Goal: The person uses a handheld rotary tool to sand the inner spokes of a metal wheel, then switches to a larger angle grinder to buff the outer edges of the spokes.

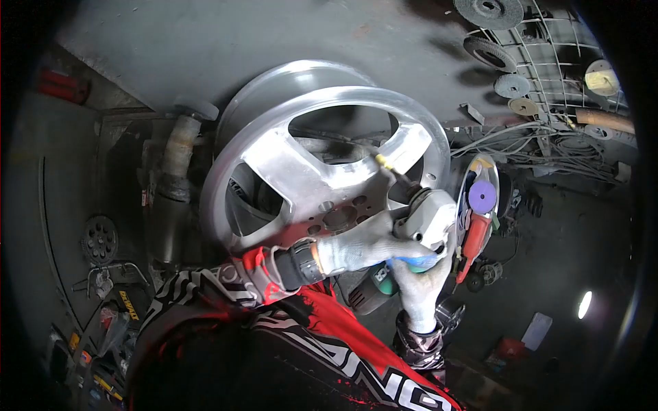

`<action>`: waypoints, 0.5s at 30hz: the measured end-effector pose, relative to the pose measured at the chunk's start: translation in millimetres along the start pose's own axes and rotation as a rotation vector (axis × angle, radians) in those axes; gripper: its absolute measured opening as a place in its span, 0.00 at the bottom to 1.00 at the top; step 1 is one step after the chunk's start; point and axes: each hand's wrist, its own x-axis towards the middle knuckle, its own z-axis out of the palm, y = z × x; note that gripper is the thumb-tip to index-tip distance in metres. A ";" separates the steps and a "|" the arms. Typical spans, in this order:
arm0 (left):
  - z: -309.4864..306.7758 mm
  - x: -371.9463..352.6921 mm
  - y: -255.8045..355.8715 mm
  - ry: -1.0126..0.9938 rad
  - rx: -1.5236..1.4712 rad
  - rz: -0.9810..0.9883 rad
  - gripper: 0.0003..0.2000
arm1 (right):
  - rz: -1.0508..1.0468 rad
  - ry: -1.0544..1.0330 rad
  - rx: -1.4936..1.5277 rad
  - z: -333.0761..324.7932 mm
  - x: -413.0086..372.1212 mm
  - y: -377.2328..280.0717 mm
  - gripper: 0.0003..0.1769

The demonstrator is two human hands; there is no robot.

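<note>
A silver alloy wheel point(274, 163) stands in front of me, its spokes and outer rim bright and shiny. Both my hands wear light grey gloves and are closed around a grinder point(433, 214) with a pale metal head and a green and dark body lower down. My left hand point(360, 242) reaches in from the left and wraps the tool below its head. From below, my right hand point(423, 284) grips it, with blue showing by the fingers. The grinder's thin shaft points up and left, its yellow tip point(384, 162) overlapping a spoke beside a wheel opening.
To the right sits a red-bodied tool point(473, 243) with a purple disc point(482, 197). Several abrasive discs point(512, 85) hang on a wire rack at upper right, above bundled cables point(576, 152). A metal cylinder point(171, 219) stands left of the wheel. Tools clutter the lower left.
</note>
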 end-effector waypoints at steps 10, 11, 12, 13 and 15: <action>-1.4 6.5 0.0 -0.048 0.111 -0.020 0.31 | 0.014 0.089 0.020 1.7 -5.9 6.6 0.61; -1.8 7.8 1.0 -0.050 0.130 -0.012 0.31 | -0.019 0.086 0.016 1.2 -6.1 9.3 0.60; -1.4 7.1 2.1 -0.050 0.134 -0.012 0.31 | -0.051 0.083 0.014 0.7 -5.6 11.4 0.60; -0.4 3.2 2.4 -0.047 0.124 0.003 0.31 | -0.050 0.083 0.017 0.6 -5.8 12.5 0.60; -2.0 -4.1 0.6 -0.038 0.116 0.012 0.31 | -0.039 0.001 -0.049 2.2 -8.0 15.8 0.60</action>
